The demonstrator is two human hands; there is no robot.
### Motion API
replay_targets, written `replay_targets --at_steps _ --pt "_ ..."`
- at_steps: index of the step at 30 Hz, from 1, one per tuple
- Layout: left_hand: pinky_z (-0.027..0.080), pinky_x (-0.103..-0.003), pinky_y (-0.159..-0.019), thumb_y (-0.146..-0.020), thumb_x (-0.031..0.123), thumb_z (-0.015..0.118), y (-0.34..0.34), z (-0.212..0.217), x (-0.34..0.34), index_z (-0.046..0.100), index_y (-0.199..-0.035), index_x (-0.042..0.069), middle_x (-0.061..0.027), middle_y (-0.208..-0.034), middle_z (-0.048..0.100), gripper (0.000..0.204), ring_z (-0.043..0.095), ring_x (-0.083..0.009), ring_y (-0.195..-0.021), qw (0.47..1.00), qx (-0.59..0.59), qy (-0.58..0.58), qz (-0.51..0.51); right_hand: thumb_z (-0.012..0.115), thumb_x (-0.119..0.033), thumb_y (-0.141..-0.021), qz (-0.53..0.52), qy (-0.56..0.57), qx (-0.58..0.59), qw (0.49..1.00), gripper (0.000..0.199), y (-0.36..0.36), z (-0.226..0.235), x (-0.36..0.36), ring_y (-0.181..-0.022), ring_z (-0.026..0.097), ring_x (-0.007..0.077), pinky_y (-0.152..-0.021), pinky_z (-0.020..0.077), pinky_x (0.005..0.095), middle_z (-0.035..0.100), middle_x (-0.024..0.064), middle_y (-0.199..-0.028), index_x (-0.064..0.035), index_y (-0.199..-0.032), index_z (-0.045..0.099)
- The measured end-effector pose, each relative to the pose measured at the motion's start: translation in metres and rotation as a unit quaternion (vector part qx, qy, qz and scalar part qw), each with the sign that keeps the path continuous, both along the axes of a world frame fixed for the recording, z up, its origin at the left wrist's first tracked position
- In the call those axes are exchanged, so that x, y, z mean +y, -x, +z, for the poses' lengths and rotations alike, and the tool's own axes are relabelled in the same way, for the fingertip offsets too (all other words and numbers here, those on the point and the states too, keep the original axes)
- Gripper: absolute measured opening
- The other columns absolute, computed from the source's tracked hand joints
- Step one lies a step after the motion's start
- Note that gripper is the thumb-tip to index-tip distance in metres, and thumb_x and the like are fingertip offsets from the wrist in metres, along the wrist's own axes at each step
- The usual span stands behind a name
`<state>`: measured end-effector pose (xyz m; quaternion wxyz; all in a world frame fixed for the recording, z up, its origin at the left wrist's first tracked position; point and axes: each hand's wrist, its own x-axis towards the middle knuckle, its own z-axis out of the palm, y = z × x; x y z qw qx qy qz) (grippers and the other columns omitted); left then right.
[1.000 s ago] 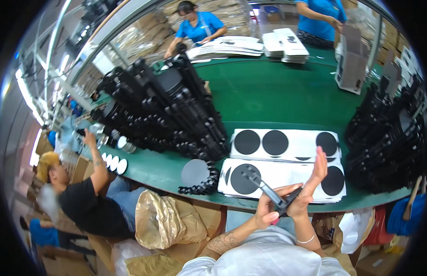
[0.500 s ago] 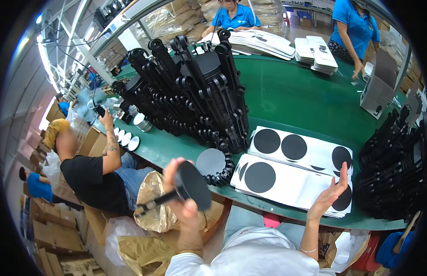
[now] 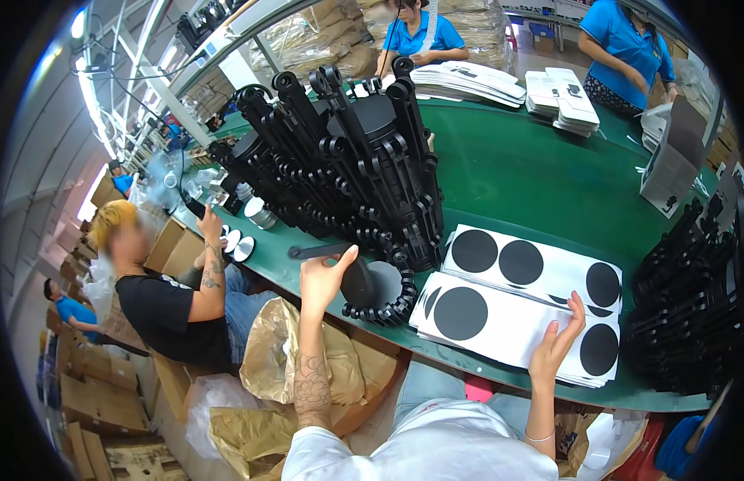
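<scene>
Green table (image 3: 516, 172) fills the middle of a busy workroom; jointed black stands (image 3: 380, 172) are packed upright on it; the left hand (image 3: 321, 280) is curled round a round-based stand (image 3: 357, 282), tilted by a grey disc (image 3: 386, 280); I can't tell if they touch; the right hand (image 3: 558, 337) is loosely open over white sheets (image 3: 512, 319) with black circles, gripping nothing I can see; it looks like placing; next seems to need a level base; marks on the far white cards (image 3: 560, 98) are too small to read.
</scene>
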<state>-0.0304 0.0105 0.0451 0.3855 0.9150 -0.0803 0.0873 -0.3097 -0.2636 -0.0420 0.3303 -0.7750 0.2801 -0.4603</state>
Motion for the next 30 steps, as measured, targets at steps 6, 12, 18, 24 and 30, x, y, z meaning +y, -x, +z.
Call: replay_targets --at_steps 6,12,18,24,30 --pt "0.054 -0.041 -0.062 -0.086 0.048 0.066 -0.011 -0.005 0.003 0.068 -0.062 -0.005 -0.0220 -0.058 0.064 0.058 0.069 -0.0326 -0.061 0.976 0.019 -0.219 -0.010 0.044 -0.019 -0.096 0.008 0.032 0.032 0.999 0.040 -0.003 0.005 0.004 -0.133 0.033 0.0363 -0.112 0.0225 0.0460 0.038 0.0212 -0.143 0.0001 -0.130 0.040" --pt "0.050 -0.027 -0.050 -0.091 0.035 0.064 -0.015 -0.009 0.024 0.068 -0.063 -0.006 -0.0136 -0.055 0.064 0.049 0.063 -0.0146 -0.048 0.979 0.111 -0.099 -0.138 0.045 -0.020 -0.095 0.002 0.041 0.039 0.998 0.040 -0.004 0.004 0.004 -0.133 0.033 0.0362 -0.112 0.0227 0.0466 0.039 0.0209 -0.142 -0.0003 -0.130 0.040" --pt "0.054 -0.026 -0.069 -0.095 0.029 0.061 -0.017 -0.024 0.060 0.064 -0.064 -0.004 0.0007 -0.050 0.049 0.045 0.042 -0.0059 -0.045 0.936 0.204 0.075 -0.276 0.047 -0.021 -0.095 0.001 0.041 0.049 0.998 0.040 -0.004 0.004 0.007 -0.133 0.033 0.0364 -0.112 0.0233 0.0471 0.039 0.0208 -0.142 -0.0004 -0.129 0.041" --pt "0.046 -0.036 -0.102 -0.099 0.023 0.052 -0.008 -0.041 0.068 0.038 -0.053 0.008 0.0038 -0.049 0.037 0.051 0.029 -0.0035 -0.048 0.911 0.206 0.165 -0.316 0.060 -0.011 -0.086 0.000 0.036 0.046 0.998 0.044 -0.002 0.004 0.007 -0.133 0.031 0.0397 -0.111 0.0240 0.0499 0.040 0.0213 -0.140 -0.0001 -0.125 0.043" --pt "0.045 -0.034 -0.092 -0.102 0.032 0.041 0.011 -0.077 0.078 0.066 -0.113 -0.005 0.0014 -0.069 0.051 0.045 0.043 -0.0088 -0.064 0.933 0.204 0.216 -0.202 0.068 -0.003 -0.077 0.017 -0.031 0.015 0.999 0.044 0.006 0.020 0.003 -0.127 0.040 0.0391 -0.106 0.0339 0.0448 0.045 0.0211 -0.134 -0.0003 -0.117 0.050"
